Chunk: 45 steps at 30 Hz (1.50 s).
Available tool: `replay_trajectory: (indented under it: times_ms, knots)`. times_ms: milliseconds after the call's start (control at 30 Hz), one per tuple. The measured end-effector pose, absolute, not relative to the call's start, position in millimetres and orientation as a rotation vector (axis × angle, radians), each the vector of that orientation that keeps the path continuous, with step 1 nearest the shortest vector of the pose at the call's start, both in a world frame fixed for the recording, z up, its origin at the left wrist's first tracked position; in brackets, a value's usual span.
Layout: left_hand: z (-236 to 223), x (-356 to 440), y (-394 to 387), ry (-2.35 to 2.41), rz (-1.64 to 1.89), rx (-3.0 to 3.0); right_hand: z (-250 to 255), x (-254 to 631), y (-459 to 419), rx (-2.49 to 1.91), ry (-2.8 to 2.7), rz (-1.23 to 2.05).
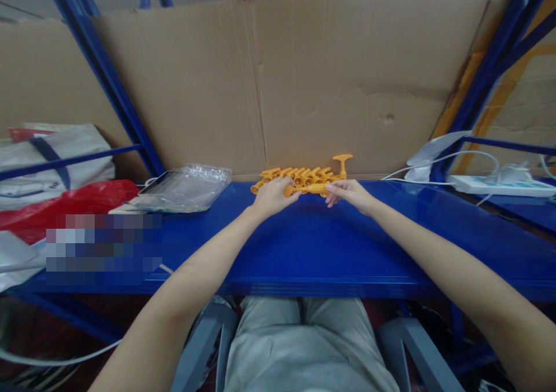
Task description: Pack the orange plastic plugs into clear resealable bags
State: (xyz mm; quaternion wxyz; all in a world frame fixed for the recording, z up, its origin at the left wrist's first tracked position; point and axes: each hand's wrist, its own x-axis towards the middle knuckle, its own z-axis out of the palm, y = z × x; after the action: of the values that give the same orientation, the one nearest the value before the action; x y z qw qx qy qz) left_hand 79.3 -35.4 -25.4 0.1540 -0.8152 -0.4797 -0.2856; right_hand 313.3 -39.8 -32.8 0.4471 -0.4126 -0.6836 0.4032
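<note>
A row of orange plastic parts (pixel 311 175) with round hollow ends lies at the back of the blue shelf, against the cardboard. One similar part with a T-shaped top (pixel 342 165) stands upright at the row's right end. In front of the row, an orange plastic piece (pixel 317 189) lies sideways between my hands. My left hand (pixel 273 196) is closed around its left end, near a round orange face. With thumb and fingers, my right hand (pixel 350 194) pinches its right end. My fingers hide parts of both the piece and the row.
A cardboard sheet (pixel 330 79) backs the blue shelf (pixel 299 247). Plastic-wrapped packets (pixel 186 188), a red bag (pixel 87 202) and a pale cloth bag (pixel 82 157) are at left. A white power strip (pixel 499 186) with cables lies at right. Blue posts (pixel 108 79) flank the shelf.
</note>
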Motion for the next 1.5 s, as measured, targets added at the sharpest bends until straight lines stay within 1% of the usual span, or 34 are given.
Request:
replay_trajectory:
  times_ms: [267, 433, 633, 733, 900, 967, 1067, 1233, 1500]
  knots:
    - [-27, 79, -33, -1.330, -0.858, -2.343, -28, 311, -44, -1.008, -1.676, 0.947]
    - [-27, 80, -34, -1.347, -0.859, -2.335, -25, 308, -45, -1.001, -1.636, 0.978]
    - [-25, 78, -33, -1.366, -0.817, -2.369, -30, 311, -39, -1.102, -1.736, 0.916]
    - [-25, 75, -29, -1.392, -0.831, -2.391, -38, 315, -31, -1.066, -1.854, 0.747]
    - [-27, 70, -23, -1.451, -0.892, -2.426, -48, 321, -21, -0.925, -2.069, 0.248]
    - [-27, 69, -22, -1.465, -0.921, -2.447, -49, 323, -20, -0.919, -2.121, 0.139]
    - [-28, 70, -21, -1.457, -0.966, -2.492, -49, 323, -19, -0.926, -2.152, 0.058]
    - [-26, 72, -22, -1.457, -1.024, -2.548, -47, 323, -21, -0.968, -2.144, 0.013]
    - [-27, 74, -25, -1.406, -1.006, -2.495, -39, 327, -30, -0.988, -2.101, 0.130]
